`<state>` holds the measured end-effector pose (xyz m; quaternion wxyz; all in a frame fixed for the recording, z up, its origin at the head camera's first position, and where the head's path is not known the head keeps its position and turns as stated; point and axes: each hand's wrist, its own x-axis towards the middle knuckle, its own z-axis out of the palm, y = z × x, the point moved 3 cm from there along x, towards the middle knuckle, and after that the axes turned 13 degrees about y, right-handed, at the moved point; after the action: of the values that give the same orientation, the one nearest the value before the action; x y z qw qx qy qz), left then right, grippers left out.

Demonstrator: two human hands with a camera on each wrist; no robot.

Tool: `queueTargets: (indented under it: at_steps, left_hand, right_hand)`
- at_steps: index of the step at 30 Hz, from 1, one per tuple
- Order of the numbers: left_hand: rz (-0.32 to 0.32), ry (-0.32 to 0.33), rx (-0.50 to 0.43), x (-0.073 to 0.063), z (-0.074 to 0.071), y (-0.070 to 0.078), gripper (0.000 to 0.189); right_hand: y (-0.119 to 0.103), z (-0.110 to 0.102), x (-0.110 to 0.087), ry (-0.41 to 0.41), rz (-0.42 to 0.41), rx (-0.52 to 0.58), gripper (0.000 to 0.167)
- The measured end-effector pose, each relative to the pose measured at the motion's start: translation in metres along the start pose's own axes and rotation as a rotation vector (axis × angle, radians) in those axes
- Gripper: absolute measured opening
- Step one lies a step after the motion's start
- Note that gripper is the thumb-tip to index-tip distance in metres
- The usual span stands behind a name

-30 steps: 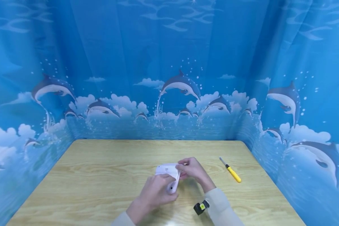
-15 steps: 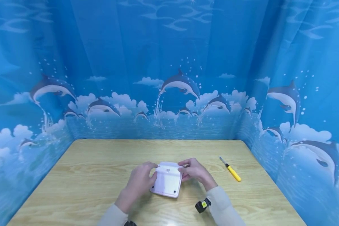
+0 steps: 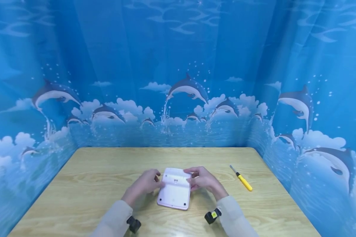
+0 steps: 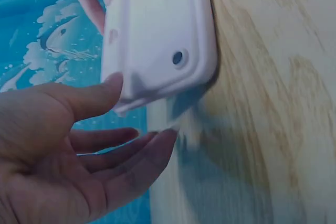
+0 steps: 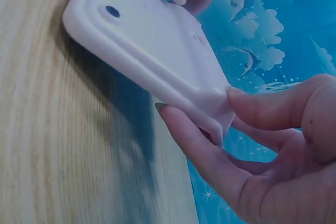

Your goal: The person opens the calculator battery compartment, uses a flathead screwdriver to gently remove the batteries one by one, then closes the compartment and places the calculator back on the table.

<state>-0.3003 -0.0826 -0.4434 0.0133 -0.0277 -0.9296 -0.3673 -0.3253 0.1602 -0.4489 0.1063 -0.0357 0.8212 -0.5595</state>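
Observation:
A pale pinkish-white calculator (image 3: pixel 174 195) is face down, its back with dark round feet and a small latch turned up. My right hand (image 3: pixel 204 180) pinches its right edge, thumb on the back and fingers below, as the right wrist view shows. At the opposite edge, my left hand (image 3: pixel 144 184) has its thumb touching the casing, while its loosely bent fingers stand apart below. In the left wrist view the calculator (image 4: pixel 149 30) tilts over the tabletop and casts a shadow. Its keys are hidden underneath.
A screwdriver (image 3: pixel 245 183) with a yellow handle lies on the wooden table (image 3: pixel 106 164), right of my right hand. Blue dolphin-printed curtains (image 3: pixel 154 65) enclose the back and sides. Black wrist cameras (image 3: pixel 133 224) sit on both sleeves.
My left hand has moved from over the calculator's lower part to its left edge, uncovering the back. The calculator has swung flatter toward the head camera; the right hand keeps its grip.

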Motion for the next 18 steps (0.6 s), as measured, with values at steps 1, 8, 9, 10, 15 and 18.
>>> queueTargets:
  at_steps: [1, 8, 9, 10, 15, 18]
  left_hand:
    - [-0.021, -0.024, -0.015, 0.0, 0.002, -0.002, 0.049]
    - [-0.091, -0.073, -0.141, 0.002, 0.01, -0.003, 0.036]
    - [-0.1, -0.066, -0.147, 0.002, 0.011, -0.003, 0.034]
    - [-0.11, -0.061, -0.145, 0.002, 0.011, -0.002, 0.032]
    - [-0.14, -0.03, -0.104, 0.0, 0.01, -0.001, 0.022]
    - [-0.141, -0.014, -0.087, -0.001, 0.008, -0.001, 0.019]
  right_hand:
    - [0.0, 0.001, 0.0, -0.003, -0.001, 0.0, 0.052]
    - [-0.001, 0.004, 0.002, 0.012, 0.011, 0.012, 0.054]
    - [-0.002, 0.004, 0.002, 0.018, 0.013, 0.014, 0.054]
    - [-0.003, 0.005, 0.002, 0.027, 0.015, 0.011, 0.054]
    - [-0.01, 0.01, 0.003, 0.058, -0.005, -0.076, 0.057]
    - [-0.015, 0.013, 0.005, 0.059, -0.017, -0.147, 0.061]
